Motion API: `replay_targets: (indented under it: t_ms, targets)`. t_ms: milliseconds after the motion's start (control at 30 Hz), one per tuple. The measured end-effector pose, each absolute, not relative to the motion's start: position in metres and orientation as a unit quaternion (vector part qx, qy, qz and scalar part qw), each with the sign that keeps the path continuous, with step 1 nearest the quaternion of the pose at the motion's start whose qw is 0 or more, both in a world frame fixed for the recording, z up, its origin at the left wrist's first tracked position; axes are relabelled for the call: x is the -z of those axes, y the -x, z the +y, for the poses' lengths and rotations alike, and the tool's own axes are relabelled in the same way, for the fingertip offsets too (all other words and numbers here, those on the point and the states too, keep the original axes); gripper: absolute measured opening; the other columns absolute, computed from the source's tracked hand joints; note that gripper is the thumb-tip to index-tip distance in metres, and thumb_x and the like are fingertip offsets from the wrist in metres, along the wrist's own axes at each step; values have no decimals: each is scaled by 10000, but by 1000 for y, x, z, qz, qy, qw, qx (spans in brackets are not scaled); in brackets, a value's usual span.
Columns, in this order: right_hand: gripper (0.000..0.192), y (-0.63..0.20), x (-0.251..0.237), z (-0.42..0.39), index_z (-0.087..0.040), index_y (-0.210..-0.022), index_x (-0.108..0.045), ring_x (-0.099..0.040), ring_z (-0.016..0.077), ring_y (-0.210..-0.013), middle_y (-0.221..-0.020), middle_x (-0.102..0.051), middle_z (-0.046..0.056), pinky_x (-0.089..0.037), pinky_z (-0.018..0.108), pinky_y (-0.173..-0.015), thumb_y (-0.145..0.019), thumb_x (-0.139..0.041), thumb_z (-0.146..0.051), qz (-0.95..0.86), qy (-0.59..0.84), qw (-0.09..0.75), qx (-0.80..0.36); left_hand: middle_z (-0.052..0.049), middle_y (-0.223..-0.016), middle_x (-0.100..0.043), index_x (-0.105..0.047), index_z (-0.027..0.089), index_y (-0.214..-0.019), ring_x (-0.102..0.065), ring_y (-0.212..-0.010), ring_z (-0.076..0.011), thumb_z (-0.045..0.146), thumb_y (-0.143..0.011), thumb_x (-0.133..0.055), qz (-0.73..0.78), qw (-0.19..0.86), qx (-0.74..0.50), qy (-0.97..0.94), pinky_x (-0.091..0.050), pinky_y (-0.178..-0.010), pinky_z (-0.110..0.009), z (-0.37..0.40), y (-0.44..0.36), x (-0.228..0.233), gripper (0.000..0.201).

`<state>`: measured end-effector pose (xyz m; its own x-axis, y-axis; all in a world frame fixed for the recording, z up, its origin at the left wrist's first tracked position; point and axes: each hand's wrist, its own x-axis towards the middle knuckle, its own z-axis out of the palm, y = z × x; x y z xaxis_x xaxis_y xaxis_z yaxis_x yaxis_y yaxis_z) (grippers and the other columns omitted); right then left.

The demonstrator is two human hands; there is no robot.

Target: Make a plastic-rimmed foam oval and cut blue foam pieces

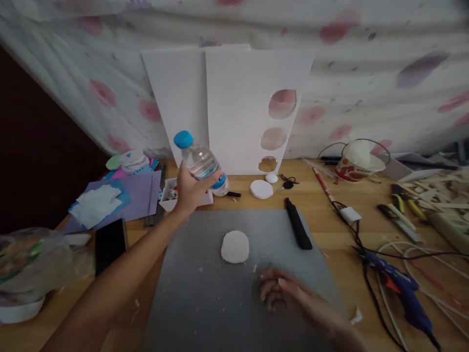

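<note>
Holding a water bottle (pixel 202 163) in my left hand (pixel 190 191), centre of frame, just above the far edge of the grey cutting mat (pixel 205 293). Fingers wrapped round the lower body, bottle tilted, blue cap (pixel 183 139) pointing up-left. Bottle is clear with a blue label band near my fingers.

Right hand (pixel 284 293) is low, lower centre-right of frame, resting on the mat. Fingers curled loosely inward, blurred; can't tell whether anything is in it.

White foam disc (pixel 235 246) lies flat mid-mat, between both hands, touching neither. Black utility knife (pixel 298 230) lies at the mat's right edge, up-right of the disc.

Behind the mat, on the wooden table (pixel 330 225): another white disc (pixel 261 188) with a small white ball (pixel 271 178) just beside it, keys (pixel 287 183) next to those. Two white foam boards (pixel 238 107) lean on the wall, upper centre; the right one has round cutouts.

Left of frame: black phone (pixel 110 243), purple and blue paper sheets (pixel 120 198), a plastic bag (pixel 36 259) at the lower left edge. Right of frame: paper bowl (pixel 357 164) upper right, blue glue gun (pixel 401 288) with cable lower right, pliers (pixel 401 215) and wooden sticks at the far right edge.
</note>
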<state>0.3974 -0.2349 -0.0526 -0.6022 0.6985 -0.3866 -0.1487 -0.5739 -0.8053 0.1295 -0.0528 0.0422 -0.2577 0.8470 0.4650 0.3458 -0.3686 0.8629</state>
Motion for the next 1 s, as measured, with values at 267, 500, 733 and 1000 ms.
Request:
replay_targets:
  t_ms: [267,500,733,1000]
  targets:
    - [538,-397,75,-241,-217,-1093,-574,-641,187,-754,-971,-663,86,-473,328,-687,-781,-605,-654,-329,347,322,-818,2,-795,-532,-416,214,-788,-591,-845,-220,429,-517,-856,616,101,-485,-612,-473,-781,-356,43,-168,-4,560]
    - [427,-395,90,-239,-178,-1083,-591,-645,144,-700,-948,-681,97,-457,259,-626,-841,-638,-526,-264,288,355,-849,-116,-988,-603,-484,153,-978,-603,-974,-284,517,-653,-755,672,92,-385,-626,-478,-805,-384,58,-161,9,558]
    - [421,-398,92,-238,-166,-1090,-606,-654,142,-713,-941,-687,100,-464,256,-651,-860,-623,-519,-229,262,357,-867,-64,-831,-711,-664,181,-870,-669,-858,-283,495,-625,-786,612,110,-131,-772,-489,-777,-351,36,-140,5,417]
    - [426,-396,92,-239,-170,-1074,-613,-650,135,-712,-937,-690,90,-459,249,-653,-837,-653,-521,-242,271,369,-855,-102,-1022,-684,-654,117,-952,-633,-1006,-235,226,-904,-575,511,35,24,-858,-477,-890,-422,9,-143,22,143]
